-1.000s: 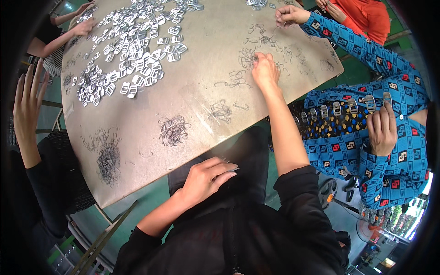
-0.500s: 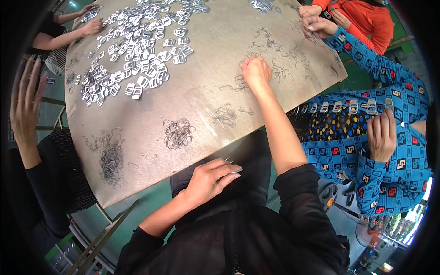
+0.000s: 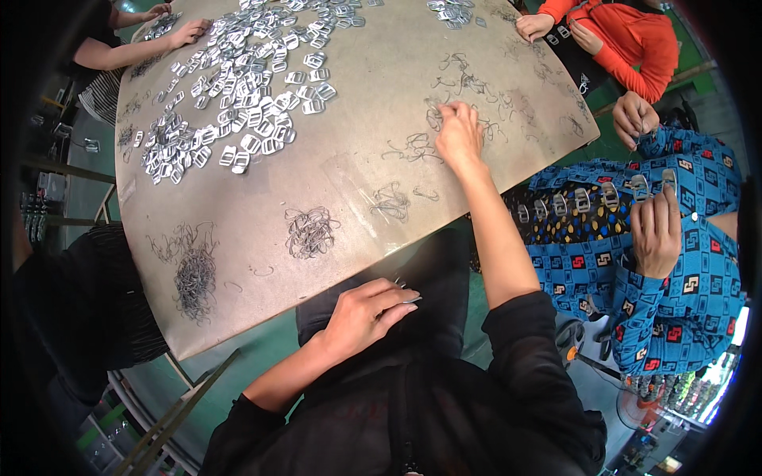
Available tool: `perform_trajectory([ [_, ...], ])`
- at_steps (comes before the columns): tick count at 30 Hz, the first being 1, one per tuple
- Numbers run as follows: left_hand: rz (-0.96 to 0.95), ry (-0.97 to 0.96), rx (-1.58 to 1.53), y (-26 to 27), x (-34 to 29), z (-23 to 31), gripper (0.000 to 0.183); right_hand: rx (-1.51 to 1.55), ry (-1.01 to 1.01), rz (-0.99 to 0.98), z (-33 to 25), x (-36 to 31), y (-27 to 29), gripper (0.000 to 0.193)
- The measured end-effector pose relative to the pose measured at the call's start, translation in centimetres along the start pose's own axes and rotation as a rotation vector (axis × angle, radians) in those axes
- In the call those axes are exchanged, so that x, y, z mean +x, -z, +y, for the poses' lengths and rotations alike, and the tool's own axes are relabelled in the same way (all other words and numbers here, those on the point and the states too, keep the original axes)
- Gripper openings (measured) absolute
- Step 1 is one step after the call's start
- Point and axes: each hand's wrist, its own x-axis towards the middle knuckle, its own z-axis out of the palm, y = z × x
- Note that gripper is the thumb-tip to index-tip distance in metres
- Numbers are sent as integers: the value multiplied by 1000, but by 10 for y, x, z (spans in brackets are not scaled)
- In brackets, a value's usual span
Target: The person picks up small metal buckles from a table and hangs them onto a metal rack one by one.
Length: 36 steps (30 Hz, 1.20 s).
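Note:
My left hand (image 3: 365, 312) is closed in front of my lap, below the table edge. Thumb and forefinger pinch a flat silver metal buckle (image 3: 411, 300), seen nearly edge-on; small metal ends show beyond the fingers. Over the right part of the table my right hand (image 3: 460, 136) reaches palm down, its fingers bent and slightly apart. The fingertips are at a loose scatter of thin bent wire hooks (image 3: 470, 84); no hook shows clearly in them. Closer to me lie a small group of wire hooks (image 3: 390, 201) and a denser round heap of hooks (image 3: 309, 232).
A broad spread of silver buckles (image 3: 254, 119) covers the table's (image 3: 349, 103) far left. Another dark hook pile (image 3: 195, 278) lies near its left corner. At right, a co-worker's blue patterned sleeve (image 3: 635, 317) and hand (image 3: 657, 230) hold a row of buckles. Other people sit at the far corners.
My right hand has moved a little right, and its fingers have loosened from a tighter curl. The blue-sleeved co-worker's far hand has drawn back from the table; the left neighbour's raised hand is gone.

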Motion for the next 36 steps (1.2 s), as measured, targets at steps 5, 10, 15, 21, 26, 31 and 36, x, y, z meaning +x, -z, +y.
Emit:
perform_trajectory([
  [5, -5, -3, -3, -2, 0, -3, 16, 287, 15, -101, -3, -12, 14, 25],
  [10, -33, 18, 9, 1, 1, -4, 17, 375, -174, -121, 12, 21, 13, 14],
  [15, -19, 10, 26, 1, 3, -6, 16, 325, -188, -272, 2, 57, 1, 16],
  [21, -21, -23, 50, 2, 3, -8, 18, 144, 56, -366, -21, 59, -7, 18],
  [26, -12, -9, -24, -2, 3, -4, 18, 661, -21, -353, -11, 6, 28, 16],
  [31, 17, -34, 27, 0, 0, 5, 20, 1170, -262, -283, -33, -93, 98, 19],
  [36, 60, -61, 7, -7, 4, 11, 23, 1454, -388, -255, -40, -180, 140, 29],
])
